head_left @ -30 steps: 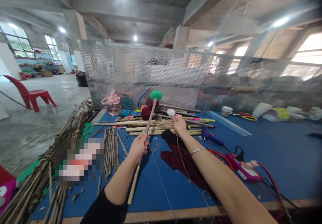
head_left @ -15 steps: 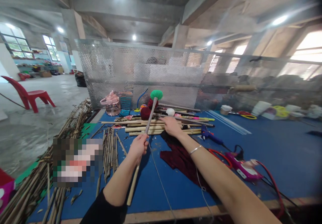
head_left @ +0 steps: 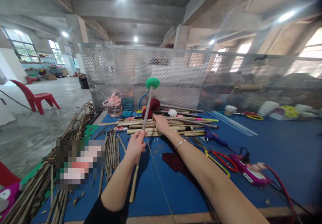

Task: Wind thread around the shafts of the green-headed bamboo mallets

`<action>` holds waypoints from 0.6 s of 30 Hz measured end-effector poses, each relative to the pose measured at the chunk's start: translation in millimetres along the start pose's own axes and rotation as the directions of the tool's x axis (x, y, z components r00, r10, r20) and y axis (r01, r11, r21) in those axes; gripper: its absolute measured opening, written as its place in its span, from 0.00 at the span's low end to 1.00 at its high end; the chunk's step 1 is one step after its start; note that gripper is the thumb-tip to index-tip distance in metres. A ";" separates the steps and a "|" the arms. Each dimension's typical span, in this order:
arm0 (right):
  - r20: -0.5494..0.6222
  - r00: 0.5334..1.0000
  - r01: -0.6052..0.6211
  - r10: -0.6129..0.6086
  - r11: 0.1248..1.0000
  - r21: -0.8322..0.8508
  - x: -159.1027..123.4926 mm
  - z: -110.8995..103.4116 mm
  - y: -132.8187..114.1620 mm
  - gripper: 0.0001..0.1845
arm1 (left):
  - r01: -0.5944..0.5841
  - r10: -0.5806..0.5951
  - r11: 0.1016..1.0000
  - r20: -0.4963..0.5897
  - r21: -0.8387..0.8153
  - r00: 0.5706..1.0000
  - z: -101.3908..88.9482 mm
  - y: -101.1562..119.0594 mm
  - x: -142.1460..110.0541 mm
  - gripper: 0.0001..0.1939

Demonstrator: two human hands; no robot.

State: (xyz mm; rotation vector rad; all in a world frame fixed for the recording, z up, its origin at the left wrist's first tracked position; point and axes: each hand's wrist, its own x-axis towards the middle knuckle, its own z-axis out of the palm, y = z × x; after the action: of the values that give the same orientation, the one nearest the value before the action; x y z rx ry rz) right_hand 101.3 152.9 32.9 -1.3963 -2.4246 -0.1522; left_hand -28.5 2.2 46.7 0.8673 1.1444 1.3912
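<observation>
My left hand is closed around a bamboo stick that rises steeply away from me and carries a green pompom at its top end. A thin string hangs from the stick near my grip down to the table's front edge. My right hand reaches across the blue table and rests on a row of bamboo sticks lying crosswise; its fingers are curled and I cannot see anything in them. A dark red cloth lies under my right forearm.
Red-handled scissors, a blue glue gun and a purple glue gun with a red cord lie to the right. Yarn balls, a pink jug and a perforated metal screen stand behind. Bamboo bundles lie left.
My right hand slid left along the bamboo row toward the stick. My left hand tilted the stick more upright, lifting the green pompom higher. The scissors have come into view.
</observation>
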 end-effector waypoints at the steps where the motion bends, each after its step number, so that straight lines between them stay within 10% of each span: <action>1: -0.065 0.997 0.034 -0.032 0.999 0.031 -2.7 -5.2 -2.4 0.14 | -0.008 0.009 1.000 -0.033 0.012 0.999 -0.7 0.4 0.4 0.18; 11: -0.273 0.904 0.380 -0.329 0.911 0.161 -38.2 -22.3 -27.6 0.10 | -0.274 0.268 0.962 -0.161 -0.014 0.950 -10.4 12.7 1.0 0.19; 18: -0.224 0.960 0.181 -0.167 0.983 0.041 -46.1 -19.9 15.7 0.15 | -0.401 0.355 0.898 -0.240 -0.183 0.904 -16.1 19.0 0.1 0.18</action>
State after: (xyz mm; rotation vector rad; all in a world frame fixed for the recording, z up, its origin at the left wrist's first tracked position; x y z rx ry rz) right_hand 140.7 118.0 34.6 -1.0767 -2.3426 -0.2591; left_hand -49.1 0.5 60.6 0.8249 0.9673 1.9314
